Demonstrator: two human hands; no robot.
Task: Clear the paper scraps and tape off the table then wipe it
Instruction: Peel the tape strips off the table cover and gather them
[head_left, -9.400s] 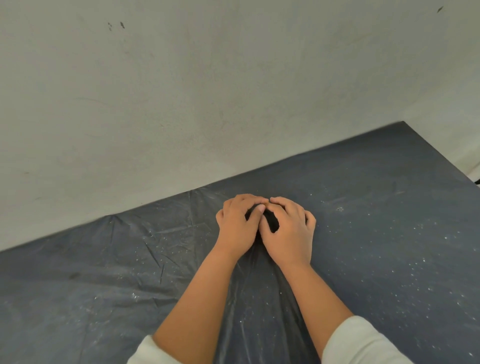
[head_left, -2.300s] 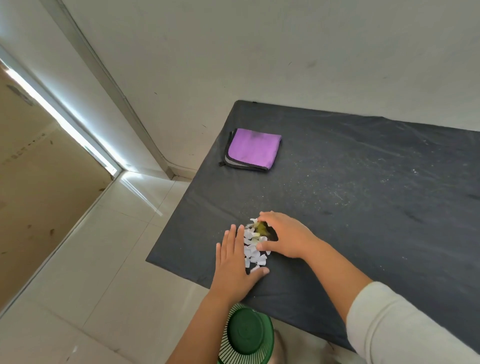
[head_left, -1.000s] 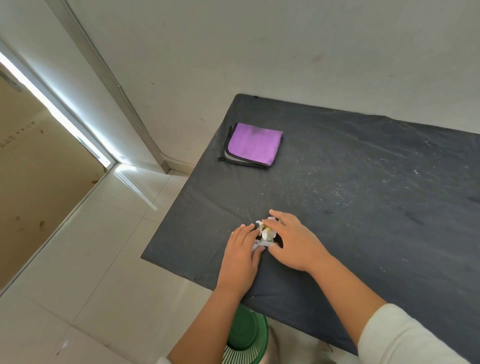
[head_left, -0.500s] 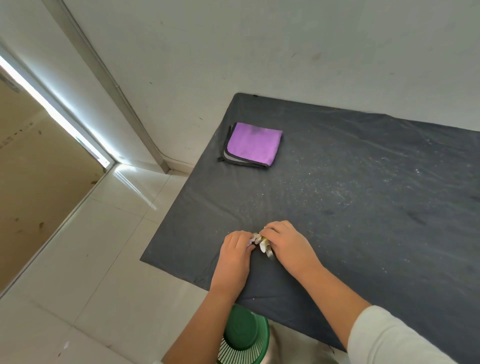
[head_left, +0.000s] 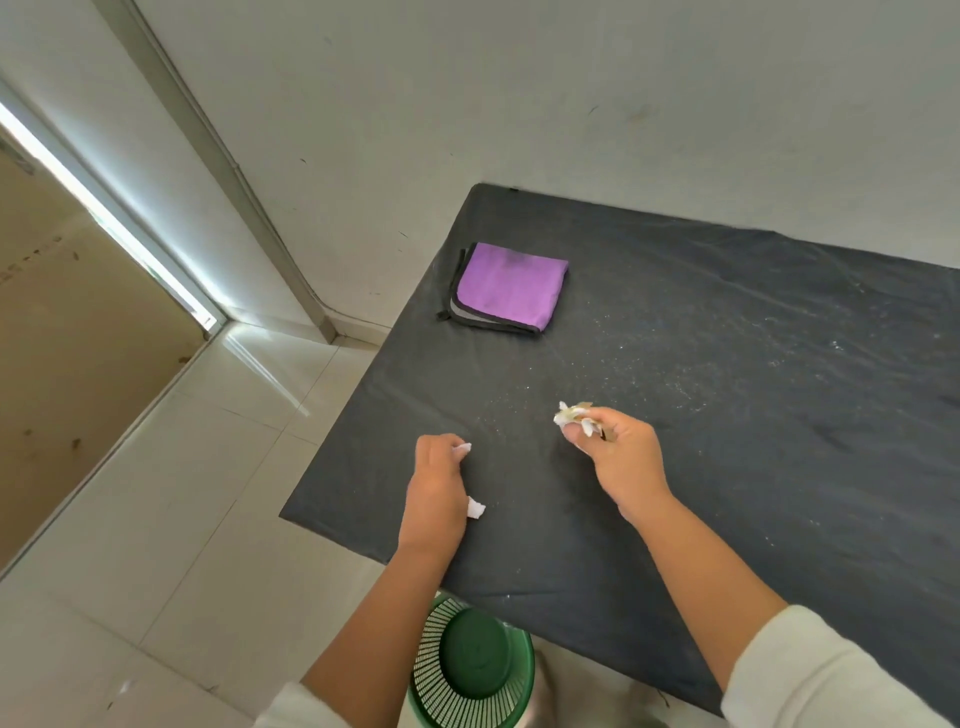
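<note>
**Both hands lifted from the worktop, each closed on gathered scraps**

Surface and room. A worktop (head_left: 727, 415) under a dark, creased cover fills the frame from 12 to 5 o'clock; pale specks are scattered across the cover. A grey-white wall (head_left: 571, 104) rises behind it at 12 o'clock. A pale tiled floor (head_left: 182, 493) runs from 7 to 9 o'clock, and a bright strip of light lies along a metal door frame (head_left: 208, 156) at 10 o'clock.

Hands. The left hand (head_left: 436, 493) sits just below frame centre, at about 7 o'clock from it, over the near left corner of the worktop. Its grip is curled into a fist around white paper scraps (head_left: 475, 508), which poke out at the fingertips and at the heel of the palm. The right hand (head_left: 621, 457), at 4 o'clock from frame centre, has thumb and fingers pinched on a wad of white scraps and tan tape (head_left: 574, 415) that juts out toward 10 o'clock. The two hands are apart. Whether either touches the cover cannot be told. A light sleeve (head_left: 810, 675) covers the right forearm at 5 o'clock.

Surroundings. A folded purple cloth (head_left: 511, 286) with dark edging lies flat at 12 o'clock near the far left corner, well apart from both hands. A green slatted bin (head_left: 472, 670) stands on the floor at 6 o'clock, just beside the near edge, between the forearms.
</note>
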